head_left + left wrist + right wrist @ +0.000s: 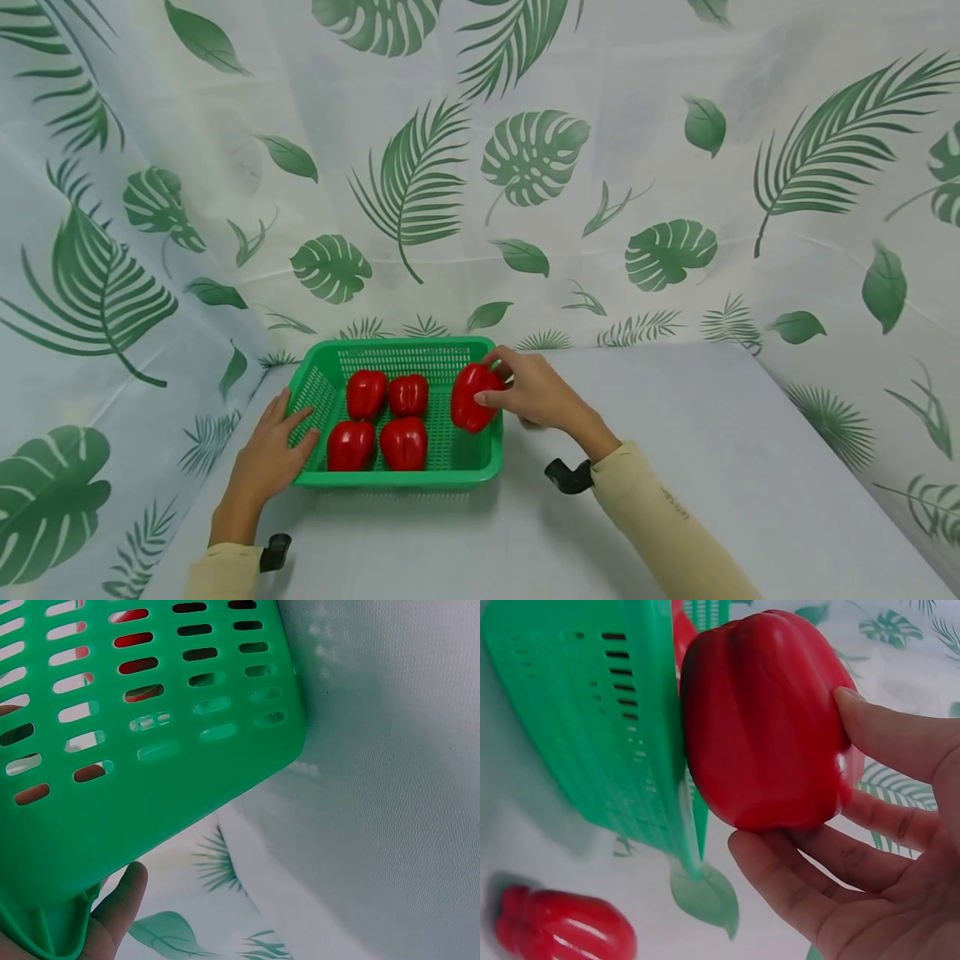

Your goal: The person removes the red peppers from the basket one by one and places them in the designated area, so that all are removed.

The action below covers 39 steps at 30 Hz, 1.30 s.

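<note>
My right hand (536, 392) pinches a red bell pepper (474, 398) between thumb and fingers, over the right end of the green basket (390, 478). In the right wrist view this pepper (769, 724) is close beside the basket rim (676, 750), with the thumb on one side and fingertips under its end. Several more red bell peppers (405, 443) sit in the basket's left and middle part. My left hand (266, 454) rests on the basket's left rim, fingers spread and mostly straight; through the slots of the basket wall (172, 772) bits of fingers show.
Another red bell pepper (570, 926) lies outside the basket in the right wrist view; the head view does not show it. The basket stands on a white table (675, 467), near the leaf-patterned cloth (630, 183) hanging behind and at the sides.
</note>
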Each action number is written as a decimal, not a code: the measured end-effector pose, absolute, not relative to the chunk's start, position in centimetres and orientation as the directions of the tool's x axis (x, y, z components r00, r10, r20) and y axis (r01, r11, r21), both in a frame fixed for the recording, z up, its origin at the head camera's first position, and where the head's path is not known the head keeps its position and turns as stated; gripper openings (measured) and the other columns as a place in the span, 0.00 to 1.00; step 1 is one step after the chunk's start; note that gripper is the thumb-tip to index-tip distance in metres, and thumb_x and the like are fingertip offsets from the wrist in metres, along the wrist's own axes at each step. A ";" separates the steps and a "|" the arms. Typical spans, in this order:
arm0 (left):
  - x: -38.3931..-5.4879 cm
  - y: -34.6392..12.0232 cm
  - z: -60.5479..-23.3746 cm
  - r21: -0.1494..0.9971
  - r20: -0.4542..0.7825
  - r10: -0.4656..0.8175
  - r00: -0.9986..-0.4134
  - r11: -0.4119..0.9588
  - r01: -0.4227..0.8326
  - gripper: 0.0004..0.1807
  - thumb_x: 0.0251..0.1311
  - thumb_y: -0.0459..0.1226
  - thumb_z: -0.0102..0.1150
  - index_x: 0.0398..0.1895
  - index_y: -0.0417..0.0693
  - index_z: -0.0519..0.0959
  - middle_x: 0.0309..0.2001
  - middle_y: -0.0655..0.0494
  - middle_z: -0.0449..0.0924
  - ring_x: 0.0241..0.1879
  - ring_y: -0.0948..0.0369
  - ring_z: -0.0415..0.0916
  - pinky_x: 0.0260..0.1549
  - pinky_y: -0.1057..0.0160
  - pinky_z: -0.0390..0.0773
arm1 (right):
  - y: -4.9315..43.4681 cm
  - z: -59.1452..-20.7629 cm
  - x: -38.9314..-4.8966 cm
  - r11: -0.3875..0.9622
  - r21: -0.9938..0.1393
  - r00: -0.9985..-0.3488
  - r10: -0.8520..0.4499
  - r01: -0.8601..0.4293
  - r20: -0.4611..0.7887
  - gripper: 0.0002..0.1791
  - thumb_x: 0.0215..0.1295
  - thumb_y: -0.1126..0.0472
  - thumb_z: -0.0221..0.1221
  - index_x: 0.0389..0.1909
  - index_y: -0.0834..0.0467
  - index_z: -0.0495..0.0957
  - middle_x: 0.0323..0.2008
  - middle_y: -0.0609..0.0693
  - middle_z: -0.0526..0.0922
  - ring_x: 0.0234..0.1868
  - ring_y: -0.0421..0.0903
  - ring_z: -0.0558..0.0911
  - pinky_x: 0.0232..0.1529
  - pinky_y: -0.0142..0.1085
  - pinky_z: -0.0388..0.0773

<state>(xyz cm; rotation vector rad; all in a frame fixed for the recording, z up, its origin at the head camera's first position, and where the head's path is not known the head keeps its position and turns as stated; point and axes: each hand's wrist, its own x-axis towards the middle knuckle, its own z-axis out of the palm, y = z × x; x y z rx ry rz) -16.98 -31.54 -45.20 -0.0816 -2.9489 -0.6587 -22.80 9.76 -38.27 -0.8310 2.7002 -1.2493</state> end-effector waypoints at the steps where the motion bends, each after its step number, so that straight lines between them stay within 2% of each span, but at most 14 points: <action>1: -17.0 -31.6 -45.2 0.422 0.127 0.027 -0.992 0.903 0.078 0.30 0.78 0.43 0.55 0.74 0.32 0.72 0.82 0.27 0.46 0.80 0.30 0.45 0.60 0.18 0.65 | 10.0 -38.2 -22.8 0.530 -0.720 -0.855 -0.489 -0.448 0.172 0.25 0.69 0.56 0.73 0.61 0.60 0.78 0.49 0.55 0.88 0.47 0.53 0.86 0.40 0.41 0.88; 11: -16.9 -31.7 -45.3 0.422 0.136 0.032 -0.990 0.902 0.087 0.30 0.77 0.43 0.55 0.74 0.32 0.73 0.82 0.27 0.46 0.80 0.30 0.46 0.60 0.19 0.67 | 12.5 -37.6 -22.6 0.545 -0.726 -0.869 -0.472 -0.420 0.149 0.25 0.68 0.57 0.72 0.63 0.59 0.78 0.53 0.56 0.87 0.53 0.55 0.85 0.44 0.46 0.89; 26: -16.7 -31.5 -45.2 0.424 0.147 0.035 -0.988 0.901 0.095 0.29 0.77 0.43 0.56 0.73 0.32 0.74 0.82 0.26 0.47 0.80 0.30 0.47 0.60 0.20 0.69 | 16.0 -38.7 -22.8 0.574 -0.729 -0.883 -0.460 -0.372 0.088 0.24 0.69 0.59 0.71 0.62 0.62 0.77 0.51 0.56 0.87 0.51 0.57 0.85 0.44 0.45 0.89; 39: -16.8 -31.6 -45.2 0.427 0.140 0.032 -0.990 0.900 0.090 0.30 0.78 0.44 0.55 0.73 0.32 0.74 0.83 0.27 0.47 0.80 0.31 0.46 0.59 0.20 0.68 | 17.1 -40.9 -22.5 0.569 -0.726 -0.851 -0.524 -0.386 0.041 0.25 0.68 0.60 0.73 0.61 0.63 0.79 0.49 0.53 0.87 0.51 0.54 0.84 0.43 0.43 0.89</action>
